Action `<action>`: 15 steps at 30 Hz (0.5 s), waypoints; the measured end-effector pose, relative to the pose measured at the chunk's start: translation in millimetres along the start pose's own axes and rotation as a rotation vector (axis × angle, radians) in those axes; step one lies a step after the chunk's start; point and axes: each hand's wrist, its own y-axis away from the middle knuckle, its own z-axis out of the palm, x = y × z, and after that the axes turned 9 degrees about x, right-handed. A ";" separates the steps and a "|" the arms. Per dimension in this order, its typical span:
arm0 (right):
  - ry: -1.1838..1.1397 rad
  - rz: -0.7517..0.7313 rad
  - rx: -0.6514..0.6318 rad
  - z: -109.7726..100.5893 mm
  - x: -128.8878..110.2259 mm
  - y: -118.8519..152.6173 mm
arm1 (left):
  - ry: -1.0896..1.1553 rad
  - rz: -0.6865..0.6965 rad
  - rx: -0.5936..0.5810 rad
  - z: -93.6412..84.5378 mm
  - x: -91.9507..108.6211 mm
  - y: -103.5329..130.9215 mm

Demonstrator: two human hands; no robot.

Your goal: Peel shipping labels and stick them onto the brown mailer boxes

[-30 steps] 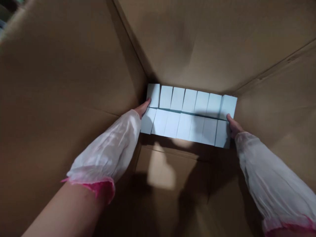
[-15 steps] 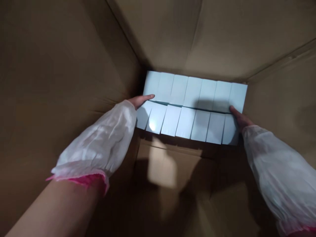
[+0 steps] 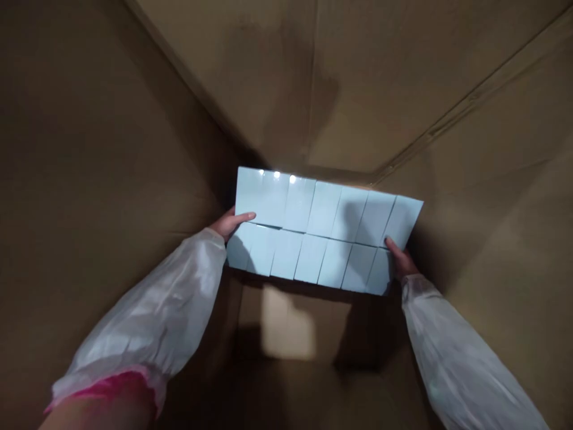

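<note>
Two rows of small white boxes [image 3: 304,230] are pressed side by side into one block, tilted down to the right. My left hand [image 3: 230,222] grips the block's left end, its thumb lying on top near the seam between the rows. At the right end my right hand [image 3: 399,258] clasps the block the same way, thumb on top. The other fingers of both hands are hidden behind the ends. White sleeve covers reach up both forearms. Around the block stand the walls of a large cardboard box [image 3: 358,89].
Brown cardboard walls rise at the left, right and far side, with a corner crease [image 3: 447,122] at the far right. Below the block lies the cardboard floor [image 3: 286,334], partly in shadow with a bright patch of light.
The block and both hands now appear lower and further left in view. The gap between the two rows looks narrower, and the right end tilts lower. Both hands keep their hold.
</note>
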 end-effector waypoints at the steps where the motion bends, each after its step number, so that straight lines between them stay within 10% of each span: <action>1: -0.004 0.028 0.005 0.5 -1.7 -5.3 | 0.004 0.001 0.035 3.1 0.9 -3.6; 9: -0.092 0.265 0.229 70.0 -3.2 -19.5 | 0.008 0.006 0.030 -34.5 36.8 -80.5; 15: 0.023 0.108 0.294 33.3 -38.5 12.1 | 0.128 0.041 -0.080 -32.1 58.7 -63.2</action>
